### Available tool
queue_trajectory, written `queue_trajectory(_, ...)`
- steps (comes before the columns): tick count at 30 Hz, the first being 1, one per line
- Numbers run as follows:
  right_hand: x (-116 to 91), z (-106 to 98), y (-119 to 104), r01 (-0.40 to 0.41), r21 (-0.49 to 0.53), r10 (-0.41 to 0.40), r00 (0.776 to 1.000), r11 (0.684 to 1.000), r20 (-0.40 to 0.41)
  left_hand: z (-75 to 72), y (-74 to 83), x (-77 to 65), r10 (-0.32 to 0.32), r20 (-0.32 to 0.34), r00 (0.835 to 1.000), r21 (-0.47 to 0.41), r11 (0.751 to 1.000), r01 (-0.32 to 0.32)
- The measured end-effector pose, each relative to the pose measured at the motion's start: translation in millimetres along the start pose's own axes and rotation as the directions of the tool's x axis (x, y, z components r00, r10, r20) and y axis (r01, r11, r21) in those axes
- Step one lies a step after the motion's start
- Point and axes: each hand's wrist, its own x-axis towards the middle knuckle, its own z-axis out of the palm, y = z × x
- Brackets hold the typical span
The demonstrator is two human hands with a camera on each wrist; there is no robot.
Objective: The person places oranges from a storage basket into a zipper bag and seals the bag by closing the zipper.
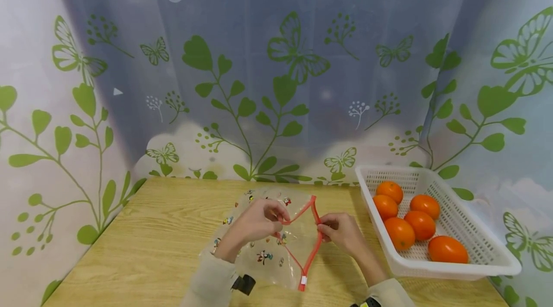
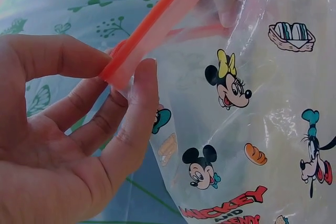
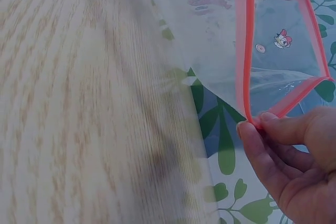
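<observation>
A clear zip bag (image 1: 270, 261) with red zip edges and small cartoon prints lies over the table, its mouth pulled apart into a diamond. My left hand (image 1: 260, 220) pinches one red edge of the mouth between thumb and fingers. Opposite it, my right hand (image 1: 341, 231) pinches the other red edge. In the left wrist view the left thumb and index finger hold the red zip strip (image 2: 152, 30). The right wrist view has the right hand (image 3: 289, 156) gripping a bend of the red strip. Nothing is visible inside the bag.
To the right stands a white perforated plastic basket (image 1: 479, 244) holding several orange, round fruits (image 1: 420, 225). The wooden table (image 1: 142, 244) ends at a curtain (image 1: 242, 67) printed with leaves and butterflies, which also hangs along both sides.
</observation>
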Motion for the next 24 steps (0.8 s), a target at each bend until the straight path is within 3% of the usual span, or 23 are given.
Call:
queue_trajectory(12,-0.3,1.7,4.0,0.03,0.036,-0.028,0.999,0.999,-0.042,7.6,-1.8,-1.6,0.01,-0.009,1.0,0.037,0.999,-0.01)
queue_trajectory(24,-3.6,-2.1,-3.2,0.081,0.016,-0.081,0.997,0.997,-0.015,8.7,-4.5,-2.4,0.051,0.086,0.995,0.085,0.995,-0.058)
